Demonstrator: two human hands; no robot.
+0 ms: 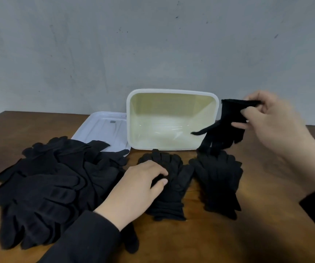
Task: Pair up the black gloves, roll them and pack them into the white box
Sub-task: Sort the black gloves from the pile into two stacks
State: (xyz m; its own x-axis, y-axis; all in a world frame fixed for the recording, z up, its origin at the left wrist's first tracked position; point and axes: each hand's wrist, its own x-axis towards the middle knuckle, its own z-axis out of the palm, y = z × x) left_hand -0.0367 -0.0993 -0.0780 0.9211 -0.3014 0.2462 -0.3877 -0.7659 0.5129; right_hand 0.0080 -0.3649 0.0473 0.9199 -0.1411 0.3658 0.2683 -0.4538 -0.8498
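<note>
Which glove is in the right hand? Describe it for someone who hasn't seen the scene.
Find the white box by the wall. At its right edge, the right hand pinches one black glove by the cuff. It alone hangs in the air, fingers down; all others lie on the table.

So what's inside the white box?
The white box holds no gloves, only its bare, shiny bottom. The held glove in the right hand covers its right front corner.

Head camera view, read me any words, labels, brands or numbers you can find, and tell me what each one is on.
No readable text anywhere.
White lid: a small grey mark, too small and blurred to read.
White box, black gloves, wooden table and grey wall: no lettering.
</note>
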